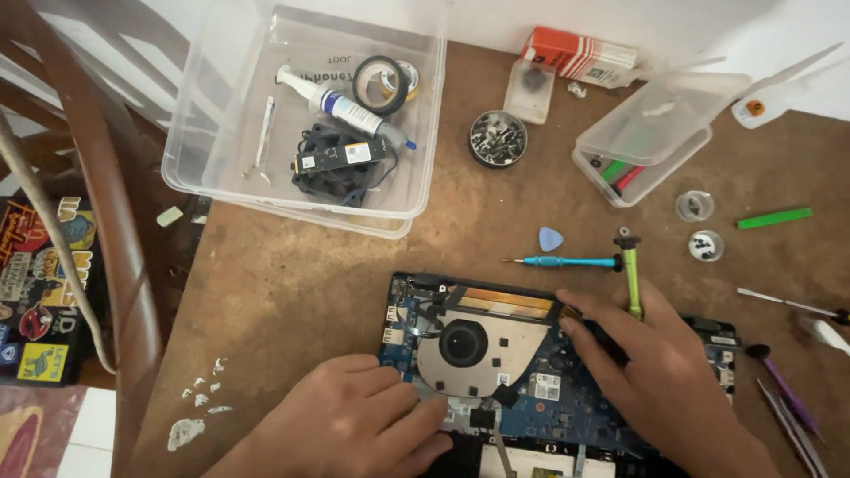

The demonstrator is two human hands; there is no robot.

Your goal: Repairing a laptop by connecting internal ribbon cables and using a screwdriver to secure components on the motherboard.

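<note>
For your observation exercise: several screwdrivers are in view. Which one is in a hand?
The green screwdriver, upright in the right hand over the laptop. The blue screwdriver lies flat on the table, untouched.

Opened blue laptop board (pixel 567 389) runs off the bottom edge, right hand (pixel 660 372) covers its right part, can't see under.

blue circuit board (pixel 567 403), silver-grey fan housing (pixel 496 350), green screwdriver (pixel 631 279), teal screwdriver (pixel 567 262), brown table (pixel 292 292)
</note>
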